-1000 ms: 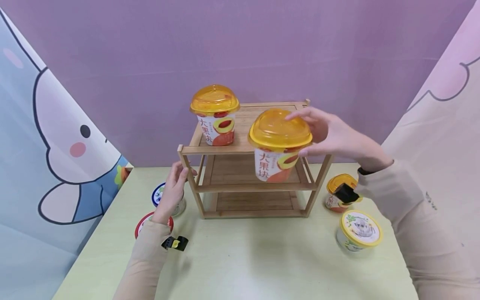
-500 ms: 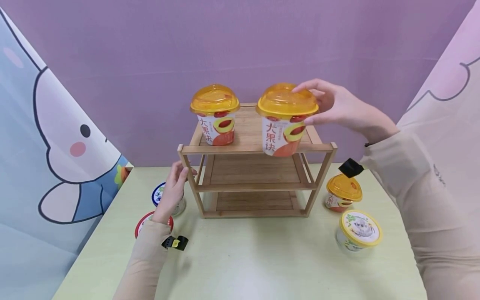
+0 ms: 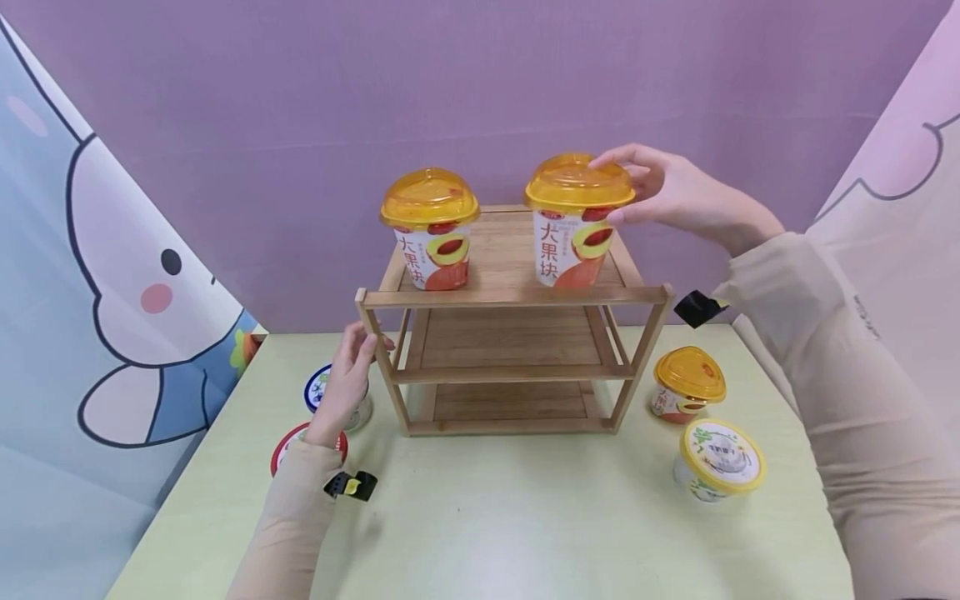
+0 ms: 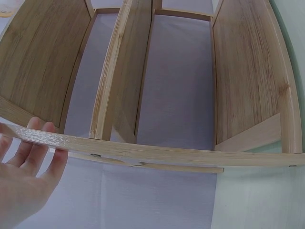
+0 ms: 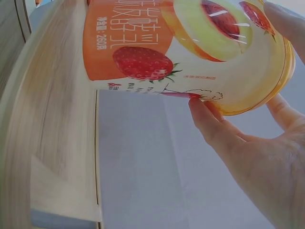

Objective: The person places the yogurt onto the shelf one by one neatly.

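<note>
My right hand point(image 3: 686, 196) grips a yogurt cup point(image 3: 572, 248) with a domed orange lid, its fingers and thumb around the lid's rim. The cup is upright over the right side of the top board of a wooden shelf rack point(image 3: 517, 296). In the right wrist view the cup's base point(image 5: 90, 52) is right at the board. A matching yogurt cup point(image 3: 437, 250) stands at the left of the top board. At the rack's left front post my left hand point(image 3: 348, 379) holds on, and in the left wrist view its fingers point(image 4: 35, 155) curl around the post.
On the table right of the rack stand another orange-lidded yogurt cup point(image 3: 686, 385) and a yellow-lidded tub point(image 3: 718, 462). A blue-lidded tub point(image 3: 318, 388) and a red-lidded tub point(image 3: 285, 446) sit at the left, partly behind my left arm. A purple cloth point(image 3: 525, 92) hangs behind the rack.
My right hand has raised the yogurt cup from in front of the rack and carried it up, back and slightly right onto the top board's area. The left hand stays at the post.
</note>
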A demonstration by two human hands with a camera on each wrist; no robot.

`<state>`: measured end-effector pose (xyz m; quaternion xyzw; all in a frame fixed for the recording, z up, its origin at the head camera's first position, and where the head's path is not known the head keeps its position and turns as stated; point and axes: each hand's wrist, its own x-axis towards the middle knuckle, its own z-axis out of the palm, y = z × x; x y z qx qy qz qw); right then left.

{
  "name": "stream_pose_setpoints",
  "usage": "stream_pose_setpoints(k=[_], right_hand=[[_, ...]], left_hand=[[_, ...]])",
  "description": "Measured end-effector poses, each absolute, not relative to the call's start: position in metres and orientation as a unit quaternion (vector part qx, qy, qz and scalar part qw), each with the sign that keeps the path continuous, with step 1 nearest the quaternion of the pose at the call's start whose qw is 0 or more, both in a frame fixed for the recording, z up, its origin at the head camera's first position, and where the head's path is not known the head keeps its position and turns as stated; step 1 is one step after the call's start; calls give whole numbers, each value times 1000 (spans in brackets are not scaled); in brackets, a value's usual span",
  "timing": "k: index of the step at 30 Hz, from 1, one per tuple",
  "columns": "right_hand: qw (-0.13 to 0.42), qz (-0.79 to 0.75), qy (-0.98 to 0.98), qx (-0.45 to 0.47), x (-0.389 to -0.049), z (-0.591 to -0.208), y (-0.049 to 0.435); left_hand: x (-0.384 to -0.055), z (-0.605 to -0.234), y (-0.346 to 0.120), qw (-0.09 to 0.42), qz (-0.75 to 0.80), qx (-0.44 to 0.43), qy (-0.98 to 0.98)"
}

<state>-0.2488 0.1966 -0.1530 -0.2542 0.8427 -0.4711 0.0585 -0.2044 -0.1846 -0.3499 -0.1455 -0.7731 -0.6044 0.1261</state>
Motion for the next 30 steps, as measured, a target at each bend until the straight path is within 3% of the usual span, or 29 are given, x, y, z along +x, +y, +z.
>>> stream_pose_setpoints(k=[10, 30], right_hand=[[68, -473, 847, -234, -263, -159, 203], [70, -472, 849, -228, -266, -170, 205]], left_hand=[[-217, -368, -191, 146, -612, -154, -762], [-217, -367, -191, 154, -605, -156, -766]])
